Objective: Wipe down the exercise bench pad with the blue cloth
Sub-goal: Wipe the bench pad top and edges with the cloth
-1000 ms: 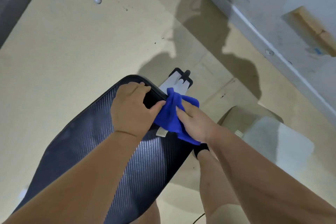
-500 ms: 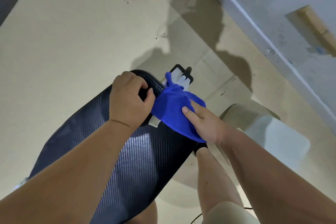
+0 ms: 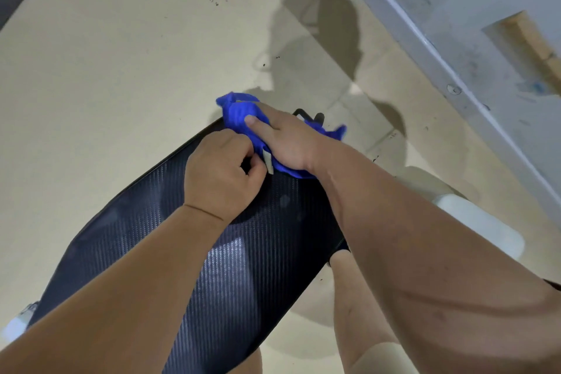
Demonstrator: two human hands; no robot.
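Fingers (image 3: 258, 127) of the right hand (image 3: 285, 143) lie flat and spread, pressing the cloth (image 3: 239, 118) onto the far end of the pad (image 3: 243, 267). Not a grasp as far as I can see, just palm and fingers holding it down; whether the thumb pinches an edge underneath I cannot tell. Left hand (image 3: 221, 173) is curled into a loose fist just beside the right thumb, fingertips tucked in at the cloth's white tag (image 3: 267, 161). It looks like it pinches the cloth edge or tag, but the curl hides the contact, so I can't confirm.

Cloth sits under and ahead of the right fingers, bunched, with one lobe hanging past the fingertips over the pad's end and another tail sticking out on the little-finger side, near the frame bracket (image 3: 309, 115).

Risks as I read them:
- Cloth is wadded, not flat. A stroke back toward me could roll it under the palm, so skin wipes the pad instead of fabric.
- The loose tail beside the little finger could snag on the bracket if the sweep goes sideways (it's close).
- Overhanging lobe past the fingertips may drag off the end and pull the wad out from under the hand.
- Left fist sits in the return path; if it stays, the wipe stops short and most of the pad behind the knuckles stays undone.
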